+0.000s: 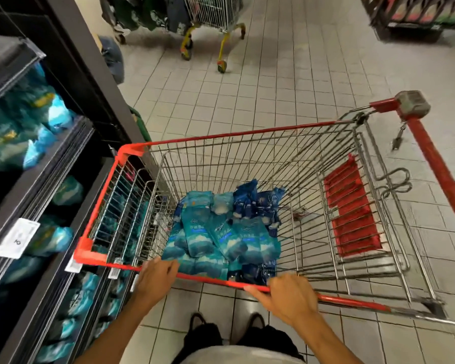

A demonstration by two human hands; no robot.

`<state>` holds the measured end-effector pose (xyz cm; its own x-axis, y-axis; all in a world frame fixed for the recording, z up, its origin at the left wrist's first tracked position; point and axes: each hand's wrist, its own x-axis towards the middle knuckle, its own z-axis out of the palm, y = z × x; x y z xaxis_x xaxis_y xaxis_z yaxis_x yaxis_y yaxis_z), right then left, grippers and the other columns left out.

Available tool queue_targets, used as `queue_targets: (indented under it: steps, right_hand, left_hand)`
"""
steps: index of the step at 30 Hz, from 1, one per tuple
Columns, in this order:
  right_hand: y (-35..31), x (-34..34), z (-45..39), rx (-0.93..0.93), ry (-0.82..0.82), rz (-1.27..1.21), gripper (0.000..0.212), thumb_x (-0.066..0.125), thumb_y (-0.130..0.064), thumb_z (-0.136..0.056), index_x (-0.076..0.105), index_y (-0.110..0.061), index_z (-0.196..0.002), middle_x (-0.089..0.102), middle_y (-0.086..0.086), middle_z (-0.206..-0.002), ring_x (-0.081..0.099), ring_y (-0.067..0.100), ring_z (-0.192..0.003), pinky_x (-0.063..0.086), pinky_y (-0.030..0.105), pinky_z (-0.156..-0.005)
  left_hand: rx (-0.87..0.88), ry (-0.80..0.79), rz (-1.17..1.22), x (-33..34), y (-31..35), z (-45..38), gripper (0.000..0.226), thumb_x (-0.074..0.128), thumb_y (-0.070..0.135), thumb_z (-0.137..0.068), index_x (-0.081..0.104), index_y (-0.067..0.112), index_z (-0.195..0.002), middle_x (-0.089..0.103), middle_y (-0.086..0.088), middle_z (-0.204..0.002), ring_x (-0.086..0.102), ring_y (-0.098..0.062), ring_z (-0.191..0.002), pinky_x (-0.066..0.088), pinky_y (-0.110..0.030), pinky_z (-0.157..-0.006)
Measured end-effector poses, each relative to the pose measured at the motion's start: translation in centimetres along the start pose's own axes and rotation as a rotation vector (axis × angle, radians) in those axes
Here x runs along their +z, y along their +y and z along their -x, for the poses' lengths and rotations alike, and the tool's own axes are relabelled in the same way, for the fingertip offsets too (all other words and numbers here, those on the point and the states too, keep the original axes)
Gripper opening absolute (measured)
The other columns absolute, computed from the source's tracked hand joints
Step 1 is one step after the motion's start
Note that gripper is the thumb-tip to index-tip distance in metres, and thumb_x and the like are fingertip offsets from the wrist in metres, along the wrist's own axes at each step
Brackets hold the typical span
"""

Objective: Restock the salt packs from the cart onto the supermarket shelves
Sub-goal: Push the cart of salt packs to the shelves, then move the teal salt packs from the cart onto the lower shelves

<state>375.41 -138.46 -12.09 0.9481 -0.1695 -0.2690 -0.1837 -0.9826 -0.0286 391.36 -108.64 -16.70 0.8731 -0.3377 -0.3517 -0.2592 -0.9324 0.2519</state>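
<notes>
2 hands, both on the near red rim of 1 cart (229,135), set apart. Left hand (155,278) at lower centre-left, fingers curled over the rim; right hand (286,295) at lower centre, fingers curled on the same rim. Salt packs (221,232) lie heaped in the cart's basket at frame centre, just beyond both hands and between them; roughly 10 teal ones and about 4 dark blue, exact count unclear. More teal packs sit blurred on the dark shelves (50,164) at left. 1 second trolley (216,17) at top centre.
</notes>
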Motion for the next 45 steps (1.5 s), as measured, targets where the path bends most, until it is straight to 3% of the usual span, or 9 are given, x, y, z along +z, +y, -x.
queue_targets:
  steps: [7,13,17,22,25,30,38,42,45]
  right_hand:
    - [-3.7,0.3,0.4,0.053,-0.028,-0.035,0.093,-0.003,-0.098,-0.069,0.048,-0.022,-0.053,0.034,-0.006,-0.046,0.043,0.02,-0.048,0.032,0.029,-0.051]
    - [-5.1,0.9,1.1,0.083,-0.056,-0.052,0.099,-0.005,-0.096,-0.071,0.064,-0.025,-0.071,0.062,-0.004,-0.065,0.062,0.02,-0.064,0.044,0.031,-0.057]
    - [-5.1,0.9,1.6,0.118,-0.079,-0.044,0.102,-0.005,-0.096,-0.071,0.067,-0.026,-0.082,0.065,-0.003,-0.069,0.065,0.02,-0.068,0.05,0.031,-0.063]
    - [-5.1,0.4,2.0,0.109,-0.097,-0.037,0.109,-0.011,-0.094,-0.071,0.072,-0.03,-0.099,0.066,-0.004,-0.072,0.065,0.016,-0.069,0.052,0.029,-0.067]
    - [-5.1,0.2,2.0,0.091,-0.113,-0.045,0.113,-0.015,-0.093,-0.07,0.069,-0.03,-0.111,0.069,-0.003,-0.078,0.067,0.016,-0.073,0.047,0.03,-0.064]
    - [-4.5,-0.4,-0.7,0.149,-0.196,-0.119,0.107,-0.016,-0.09,-0.072,0.044,-0.03,-0.139,0.067,0.0,-0.111,0.067,0.021,-0.096,0.05,0.038,-0.076]
    - [-3.3,7.0,-17.8,0.2,-0.616,-0.427,0.056,0.045,-0.044,-0.102,0.039,-0.007,-0.143,0.049,0.018,-0.141,0.053,0.032,-0.123,0.046,0.04,-0.099]
    - [-5.3,12.1,-21.4,0.324,-0.605,-0.672,0.024,0.058,-0.027,-0.097,0.06,-0.004,-0.105,0.062,0.021,-0.104,0.061,0.028,-0.091,0.051,0.041,-0.088]
    - [-6.7,14.9,-23.4,0.437,-0.607,-0.717,0.061,0.063,-0.035,-0.093,0.039,-0.001,-0.138,0.044,0.019,-0.138,0.05,0.035,-0.125,0.042,0.042,-0.104]
  left_hand:
    - [-0.036,-0.037,-0.021,-0.6,-3.3,0.6,0.038,0.034,0.032,-0.104,0.07,0.027,-0.093,0.054,0.009,-0.077,0.044,-0.015,-0.082,0.028,-0.033,-0.081]
    - [0.027,-0.098,-0.045,-0.8,-4.8,0.1,0.062,0.002,0.042,-0.088,0.062,0.027,-0.091,0.066,0.0,-0.091,0.053,-0.023,-0.087,0.033,-0.038,-0.079]
    - [-0.008,-0.127,0.014,-0.6,-5.1,-0.5,0.037,0.03,0.043,-0.094,0.046,0.03,-0.064,0.06,0.002,-0.072,0.052,-0.024,-0.079,0.043,-0.038,-0.078]
    - [0.044,-0.158,0.019,-0.6,-5.3,-1.0,0.037,0.037,0.045,-0.095,0.046,0.036,-0.06,0.056,0.01,-0.07,0.05,-0.018,-0.08,0.04,-0.036,-0.08]
    - [0.049,-0.193,0.028,-1.3,-4.5,-1.5,0.028,0.044,0.044,-0.095,0.056,0.031,-0.073,0.063,0.005,-0.082,0.055,-0.021,-0.083,0.038,-0.033,-0.073]
    - [0.004,-0.392,-0.114,-3.3,-3.5,-3.7,0.034,0.058,0.055,-0.086,0.058,0.025,-0.101,0.054,-0.004,-0.106,0.061,-0.025,-0.099,0.051,-0.036,-0.086]
    - [-0.406,-0.329,0.43,0.0,0.9,-13.3,0.023,0.052,0.032,-0.096,0.059,0.011,-0.089,0.063,-0.009,-0.086,0.062,-0.031,-0.091,0.048,-0.036,-0.08]
    - [-0.556,-0.3,0.505,5.5,1.3,-17.6,0.03,0.059,0.024,-0.094,0.064,-0.004,-0.102,0.066,-0.024,-0.102,0.064,-0.035,-0.1,0.045,-0.023,-0.072]
    - [-0.65,-0.261,0.551,9.5,0.7,-19.7,0.055,0.07,0.03,-0.086,0.05,-0.006,-0.124,0.06,-0.023,-0.122,0.06,-0.037,-0.11,0.052,-0.037,-0.093]
